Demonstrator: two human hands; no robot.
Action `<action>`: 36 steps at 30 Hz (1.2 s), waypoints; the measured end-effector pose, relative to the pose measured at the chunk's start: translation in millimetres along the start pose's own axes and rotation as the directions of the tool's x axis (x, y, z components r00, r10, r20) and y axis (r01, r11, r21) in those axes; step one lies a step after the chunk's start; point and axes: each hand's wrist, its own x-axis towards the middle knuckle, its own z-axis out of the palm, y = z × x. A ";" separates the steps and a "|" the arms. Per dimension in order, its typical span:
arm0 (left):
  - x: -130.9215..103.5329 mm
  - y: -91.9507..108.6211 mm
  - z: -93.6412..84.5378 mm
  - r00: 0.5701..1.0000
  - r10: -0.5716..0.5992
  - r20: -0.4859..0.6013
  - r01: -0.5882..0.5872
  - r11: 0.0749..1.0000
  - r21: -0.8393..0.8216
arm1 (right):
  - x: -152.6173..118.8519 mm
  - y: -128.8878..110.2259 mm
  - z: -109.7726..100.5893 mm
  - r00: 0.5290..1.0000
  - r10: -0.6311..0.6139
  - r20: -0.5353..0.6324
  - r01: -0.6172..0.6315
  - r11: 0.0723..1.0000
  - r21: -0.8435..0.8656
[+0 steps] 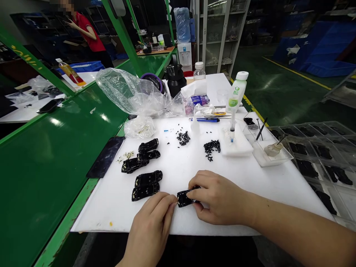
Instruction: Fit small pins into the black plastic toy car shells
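My right hand (217,196) grips a small black toy car body (183,199) against the white work mat, thumb and fingers at its sides. My left hand (155,218) is pinched closed at the car's left end; whatever its fingertips hold is hidden. Left of the hands lie several more black car bodies (146,191), some touching each other. Tiny black parts form two loose piles, one small pile (183,138) at the middle and a denser pile (211,149) to its right. Small pale pieces (125,157) are scattered beside the upper cars.
A syringe (232,128) stands on a white foam block (237,142). Nearby are a clear tray (268,159) with a small jar, a white-green bottle (237,91), a blue cutter (207,119) and plastic bags (133,92). Compartment trays (339,163) sit right; a green conveyor (72,144) runs left.
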 end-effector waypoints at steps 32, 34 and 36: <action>9.6 3.9 -3.4 0.998 0.050 0.047 -0.056 0.991 0.118 | 2.3 0.6 -1.2 0.998 -0.054 0.021 0.055 0.995 -0.088; 9.6 4.7 -4.3 0.998 0.059 0.036 -0.064 0.987 0.148 | 2.3 -0.1 -1.2 0.998 -0.064 0.017 0.066 0.993 -0.095; 10.1 5.9 -5.1 0.997 0.068 0.027 -0.071 0.983 0.170 | 2.0 -0.6 -1.0 0.997 -0.072 0.013 0.073 0.993 -0.094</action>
